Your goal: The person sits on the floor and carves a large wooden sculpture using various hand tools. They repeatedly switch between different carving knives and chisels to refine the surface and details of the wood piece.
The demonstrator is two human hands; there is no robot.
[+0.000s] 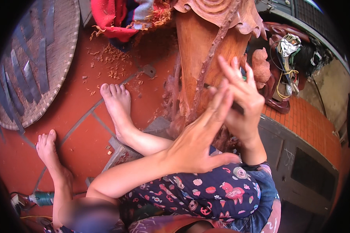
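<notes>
The carved wooden column (200, 50) stands upright at far centre on the red tiled floor (77, 128), with a raised vine-like ridge running down its face. To the far left lies a round woven tray (66, 54) carrying flat grey metal blades. Red cloth (112, 17) and wood shavings (112, 58) lie on the floor left of the column. Smaller carved wooden pieces (260, 68) and a bundle of wires (287, 46) sit to the right of it.

Two bare feet rest on the floor, near left. A green power tool (42, 198) lies at the near left edge.

The left hand (200, 139) crosses in front of the column, fingers straight and together, tips against the carving, and it blocks the column's lower part. The right hand (243, 105) is closed around a thin dark tool (237, 107), with two fingers raised; the tool's tip meets the column beside the ridge.
</notes>
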